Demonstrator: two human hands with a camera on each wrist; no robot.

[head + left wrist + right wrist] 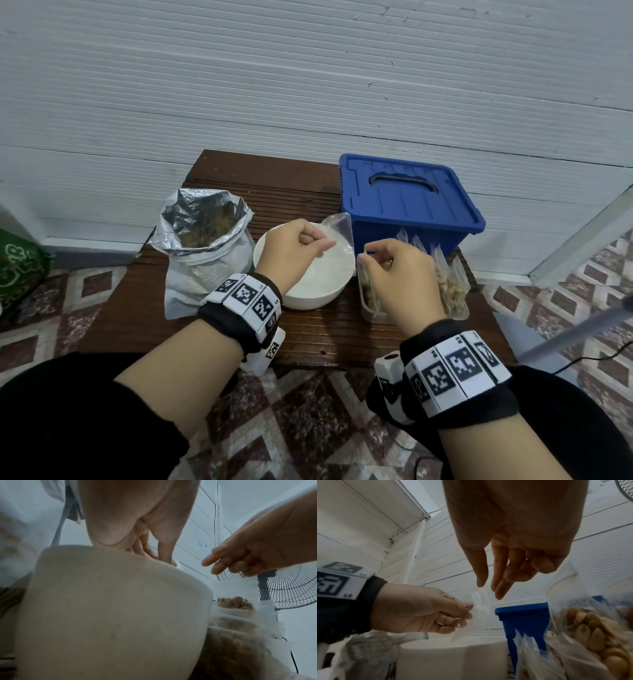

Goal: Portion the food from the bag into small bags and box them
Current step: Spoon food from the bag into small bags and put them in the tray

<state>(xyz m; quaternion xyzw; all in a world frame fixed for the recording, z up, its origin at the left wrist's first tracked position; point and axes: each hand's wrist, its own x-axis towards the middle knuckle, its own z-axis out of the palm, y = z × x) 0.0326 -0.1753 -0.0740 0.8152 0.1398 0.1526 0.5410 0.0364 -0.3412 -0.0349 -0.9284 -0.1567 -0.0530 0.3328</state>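
so the empty small bag (pixel 337 236) is pinched in the left hand (pixel 294 253), fingers curled on its lower edge, and it hangs over the white bowl (pixel 301 298) just under that hand. my guess is it's held there so anything spilled lands in the bowl. the right hand (pixel 399 270) sits just beside the left with thumb and forefinger nearly together, the rest loosely bent. the right wrist view shows those fingertips (pixel 499 593) right at the bag's top edge, but i can't tell if they've actually got hold of it. looks like it's going for the mouth to pull it open.

under the right hand there's a clear tub (pixel 368 308) with filled bags (pixel 452 287) standing upright, so packing's well underway. beyond it is the blue box (pixel 407 202), lid on. off to the far side of the left hand the big foil bag (pixel 202 226) stands open, close enough to scoop from. all on a dark wooden table (pixel 308 335).
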